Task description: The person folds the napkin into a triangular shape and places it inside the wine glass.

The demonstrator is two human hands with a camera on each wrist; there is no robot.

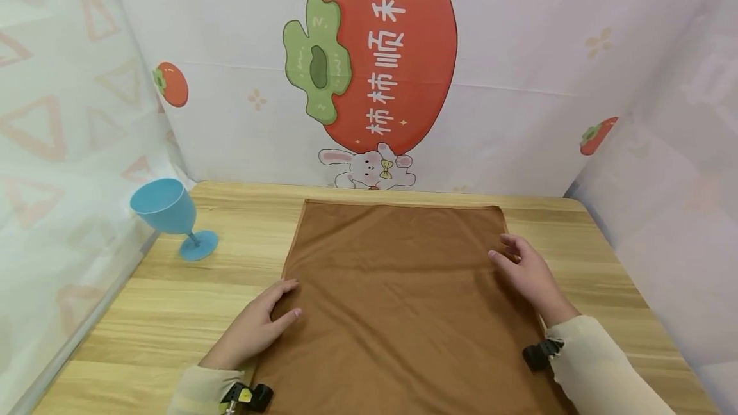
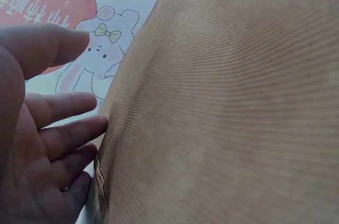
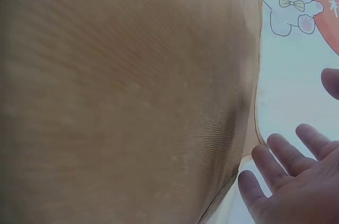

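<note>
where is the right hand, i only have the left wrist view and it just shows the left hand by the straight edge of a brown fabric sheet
Observer: In the head view the right hand is over the right edge of the brown fabric sheet.

Operator: ok, is there anything standing near the sheet that i'm missing

Observer: Yes, a light blue, round-footed goblet, plastic by the look of it, stands to the left of the sheet on the wood-grain table.
</note>
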